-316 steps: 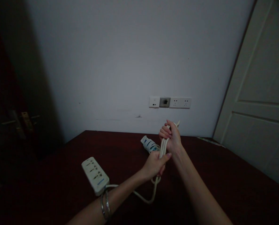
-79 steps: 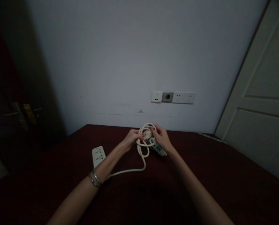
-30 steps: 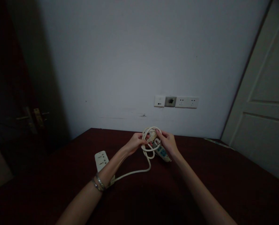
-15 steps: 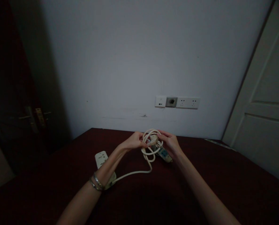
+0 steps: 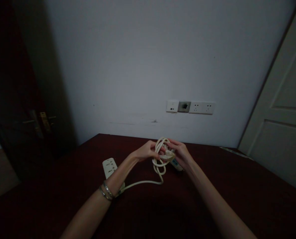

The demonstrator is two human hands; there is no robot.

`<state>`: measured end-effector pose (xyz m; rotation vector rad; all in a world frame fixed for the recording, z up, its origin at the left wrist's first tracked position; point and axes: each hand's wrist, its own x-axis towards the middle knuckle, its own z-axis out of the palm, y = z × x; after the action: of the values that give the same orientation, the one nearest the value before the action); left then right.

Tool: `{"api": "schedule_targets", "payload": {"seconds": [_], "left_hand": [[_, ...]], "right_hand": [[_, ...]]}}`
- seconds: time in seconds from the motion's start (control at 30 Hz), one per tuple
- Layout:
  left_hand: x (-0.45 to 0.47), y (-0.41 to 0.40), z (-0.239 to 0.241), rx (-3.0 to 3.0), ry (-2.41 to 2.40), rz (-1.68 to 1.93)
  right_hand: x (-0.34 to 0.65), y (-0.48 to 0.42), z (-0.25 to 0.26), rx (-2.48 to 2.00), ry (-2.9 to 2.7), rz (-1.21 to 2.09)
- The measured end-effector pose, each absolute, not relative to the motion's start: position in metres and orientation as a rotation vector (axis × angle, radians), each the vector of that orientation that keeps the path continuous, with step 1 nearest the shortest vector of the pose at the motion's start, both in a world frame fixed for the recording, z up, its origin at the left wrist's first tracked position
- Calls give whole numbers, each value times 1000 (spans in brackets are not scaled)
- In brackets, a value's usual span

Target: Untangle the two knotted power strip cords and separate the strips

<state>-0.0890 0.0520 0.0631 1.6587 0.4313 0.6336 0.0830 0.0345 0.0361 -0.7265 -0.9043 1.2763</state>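
Note:
A looped white power cord hangs between my two hands over the dark table. My left hand is closed on the left side of the loops. On their right side, my right hand grips the cord, with the pale plug between the hands. From the loops the cord runs left to a white power strip, which lies partly hidden under my left forearm. A second power strip with blue sockets lies behind the loops, partly covered by them and my right hand.
The dark red table meets a pale wall with a row of wall sockets. A flat strip lies along its back right edge. A white door stands at right, a dark door at left.
The plug has turned and shifted slightly right and down among the loops. My left fingers now reach further into the coil. The whole view has shifted slightly.

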Motion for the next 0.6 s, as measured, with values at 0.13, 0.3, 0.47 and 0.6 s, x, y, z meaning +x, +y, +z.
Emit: {"api": "schedule_targets", "payload": {"seconds": [0.13, 0.3, 0.47, 0.6], "left_hand": [[-83, 50, 58, 1525, 413, 732], [-75, 55, 52, 1245, 377, 902], [-70, 65, 46, 1081, 429, 1071], [-66, 65, 40, 1135, 441, 1137]], "right_hand": [[90, 36, 33, -674, -889, 1295], [93, 42, 29, -801, -1072, 1082], [89, 44, 25, -894, -1376, 656], [92, 41, 21, -996, -1611, 327]]}}
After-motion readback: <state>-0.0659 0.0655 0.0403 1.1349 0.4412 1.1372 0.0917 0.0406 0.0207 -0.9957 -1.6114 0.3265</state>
